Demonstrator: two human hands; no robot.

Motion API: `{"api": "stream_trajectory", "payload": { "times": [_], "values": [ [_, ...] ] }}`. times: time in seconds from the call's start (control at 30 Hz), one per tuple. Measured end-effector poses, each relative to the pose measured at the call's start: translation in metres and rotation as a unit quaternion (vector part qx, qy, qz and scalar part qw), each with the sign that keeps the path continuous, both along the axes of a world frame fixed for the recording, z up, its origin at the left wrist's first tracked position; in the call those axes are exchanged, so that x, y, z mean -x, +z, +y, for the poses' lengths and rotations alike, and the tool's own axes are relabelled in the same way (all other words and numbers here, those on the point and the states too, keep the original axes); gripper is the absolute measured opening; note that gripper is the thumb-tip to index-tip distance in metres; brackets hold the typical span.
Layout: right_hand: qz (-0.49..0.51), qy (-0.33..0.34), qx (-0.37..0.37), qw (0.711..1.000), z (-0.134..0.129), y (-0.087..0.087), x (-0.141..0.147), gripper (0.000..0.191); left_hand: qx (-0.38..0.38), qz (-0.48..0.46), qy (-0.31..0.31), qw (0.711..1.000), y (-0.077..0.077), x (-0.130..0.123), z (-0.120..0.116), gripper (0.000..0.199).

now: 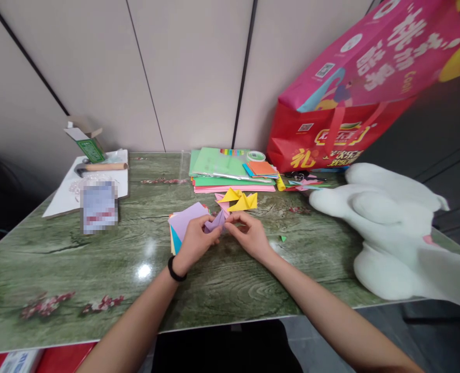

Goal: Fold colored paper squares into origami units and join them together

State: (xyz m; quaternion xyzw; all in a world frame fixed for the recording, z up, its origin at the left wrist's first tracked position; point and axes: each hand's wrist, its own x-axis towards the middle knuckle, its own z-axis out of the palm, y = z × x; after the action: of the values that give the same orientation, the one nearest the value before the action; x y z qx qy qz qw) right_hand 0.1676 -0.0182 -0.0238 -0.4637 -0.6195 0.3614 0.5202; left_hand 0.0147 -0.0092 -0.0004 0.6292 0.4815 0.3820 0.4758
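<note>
From where I stand, the folded purple paper is held just above the counter, between both hands. The left hand pinches one side between thumb and fingers; the right hand nips the opposite edge with its fingertips, probably because so light a piece needs steadying from both ends. The paper stack sits beside the left hand, presumably for easy reach, while the yellow folded pieces lie just beyond, likely keeping the working spot free.
</note>
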Motion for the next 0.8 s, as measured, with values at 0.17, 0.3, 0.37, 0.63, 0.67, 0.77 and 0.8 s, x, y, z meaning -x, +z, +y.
{"api": "stream_trajectory", "payload": {
  "times": [0.17, 0.3, 0.37, 0.63, 0.67, 0.77, 0.8],
  "values": [
    [0.073, -0.005, 0.01, 0.997, 0.0004, 0.0037, -0.0015, 0.019, -0.012, 0.053, -0.042, 0.998, 0.0007, -0.001, -0.002, 0.015],
    [0.086, 0.003, 0.007, 0.996, 0.0004, 0.0045, -0.0024, 0.018, -0.049, 0.073, -0.041, 0.995, -0.0023, -0.0014, -0.0025, 0.018],
    [0.091, 0.011, 0.009, 0.996, 0.0, 0.0045, -0.0023, 0.018, -0.051, 0.072, -0.047, 0.995, -0.0031, -0.0009, -0.0026, 0.019],
    [0.163, 0.037, 0.056, 0.984, 0.0043, 0.0019, -0.0033, 0.026, 0.023, 0.055, -0.101, 0.993, 0.0022, 0.0009, -0.0041, 0.018],
    [0.164, 0.036, 0.065, 0.984, 0.0052, 0.0015, -0.0038, 0.027, 0.024, 0.059, -0.104, 0.993, 0.0028, 0.0005, -0.0046, 0.018],
    [0.127, 0.008, 0.05, 0.991, 0.0049, 0.0019, -0.0051, 0.026, 0.013, 0.076, -0.089, 0.993, 0.0028, -0.0017, -0.0055, 0.017],
    [0.098, -0.012, 0.018, 0.995, 0.0031, 0.0032, -0.0049, 0.025, 0.007, 0.079, -0.075, 0.994, 0.0021, -0.0024, -0.0052, 0.016]
  ]
}}
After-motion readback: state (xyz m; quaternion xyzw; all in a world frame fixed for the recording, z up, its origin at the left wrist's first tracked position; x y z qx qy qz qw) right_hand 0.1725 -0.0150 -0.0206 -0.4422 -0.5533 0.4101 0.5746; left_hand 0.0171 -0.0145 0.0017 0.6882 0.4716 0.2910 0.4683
